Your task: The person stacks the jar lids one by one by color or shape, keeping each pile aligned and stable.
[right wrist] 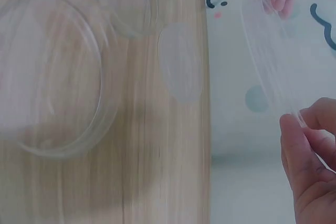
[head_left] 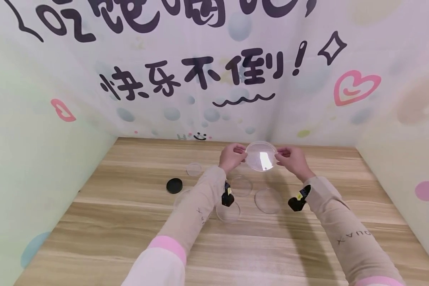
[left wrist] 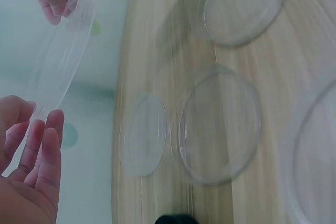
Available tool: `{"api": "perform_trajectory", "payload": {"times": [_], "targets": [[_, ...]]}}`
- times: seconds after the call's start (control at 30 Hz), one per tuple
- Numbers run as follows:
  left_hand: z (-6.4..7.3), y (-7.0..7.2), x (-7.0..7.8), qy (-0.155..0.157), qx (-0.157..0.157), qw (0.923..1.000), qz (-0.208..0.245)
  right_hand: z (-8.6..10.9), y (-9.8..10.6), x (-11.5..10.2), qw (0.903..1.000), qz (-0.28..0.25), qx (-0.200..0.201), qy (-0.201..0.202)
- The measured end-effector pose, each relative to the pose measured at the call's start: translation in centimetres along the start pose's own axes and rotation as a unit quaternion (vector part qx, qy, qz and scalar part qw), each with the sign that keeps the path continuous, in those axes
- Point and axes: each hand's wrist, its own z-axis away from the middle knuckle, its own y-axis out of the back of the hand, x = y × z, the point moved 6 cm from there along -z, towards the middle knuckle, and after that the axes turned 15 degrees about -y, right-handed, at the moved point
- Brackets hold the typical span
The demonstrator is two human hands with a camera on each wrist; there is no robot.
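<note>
A clear round petri dish (head_left: 254, 158) is held up over the back of the table, between both hands. At its left rim, my left hand (head_left: 232, 157) pinches the edge between thumb and fingers. On the opposite rim the right hand (head_left: 294, 161) does the same. Seen edge-on in the left wrist view, the petri dish (left wrist: 65, 59) shows a low side wall. In the right wrist view it leans at a slant, with the right thumb and fingers (right wrist: 296, 142) on its lower end. Light glares off its face in the head view.
Several clear round dishes lie on the wooden table (head_left: 128, 238), among them one below the held dish (head_left: 268, 201) and a small disc (head_left: 194, 169) farther left. A black round lid (head_left: 174, 185) lies beside them. A printed cloth wall (head_left: 186, 115) closes off the back.
</note>
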Motion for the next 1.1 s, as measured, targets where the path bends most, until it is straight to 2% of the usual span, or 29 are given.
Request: {"api": "perform_trajectory", "payload": {"times": [0.23, 0.8, 0.97, 1.1], "targets": [[0.5, 1.4, -0.6, -0.008, -0.016, 0.9998, 0.001, 0.3, -1.5, -0.6, 0.9997, -0.017, -0.017, 0.006], [1.6, 5.9, -1.2, 0.028, -0.099, 0.9947, 0.011, 0.9, -5.6, -2.2, 0.9971, -0.02, -0.073, 0.005], [2.4, 7.2, -1.7, 0.037, -0.121, 0.9919, 0.003, 1.1, -7.5, -2.5, 0.9945, -0.015, -0.103, 0.005], [3.2, 8.2, -2.3, 0.034, -0.133, 0.9906, -0.003, 1.3, -9.0, -2.5, 0.9924, -0.018, -0.121, 0.007]]}}
